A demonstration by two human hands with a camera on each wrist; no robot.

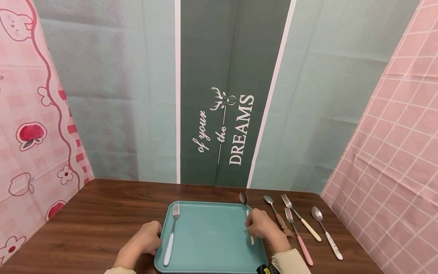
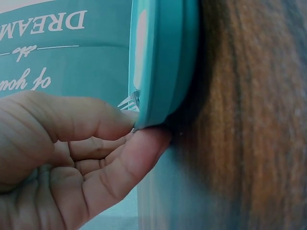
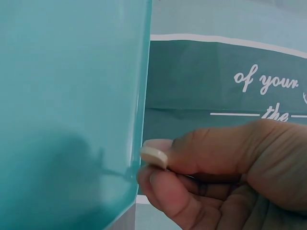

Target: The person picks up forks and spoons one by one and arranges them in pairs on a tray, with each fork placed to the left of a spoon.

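Observation:
A teal rectangular tray [image 1: 212,238] lies on the wooden table. My left hand [image 1: 149,235] is at its left edge; in the left wrist view, the thumb and a finger pinch the tray's rim [image 2: 165,62]. Along the tray's left side lies a fork with a pale handle [image 1: 169,249]. Over the right side, my right hand [image 1: 261,225] pinches a spoon [image 1: 243,198] by its whitish handle, the bowl pointing away from me. The right wrist view shows the handle's end [image 3: 154,157] between thumb and fingers; the bowl is out of sight there.
Right of the tray lie a brown-handled spoon [image 1: 280,220], a pink-handled fork [image 1: 303,249], a cream-handled fork [image 1: 309,229] and a white-handled patterned spoon [image 1: 333,245]. The brown-handled spoon is close to my right hand. Fabric backdrops [image 1: 137,95] stand behind the table [image 1: 78,224] and at both sides.

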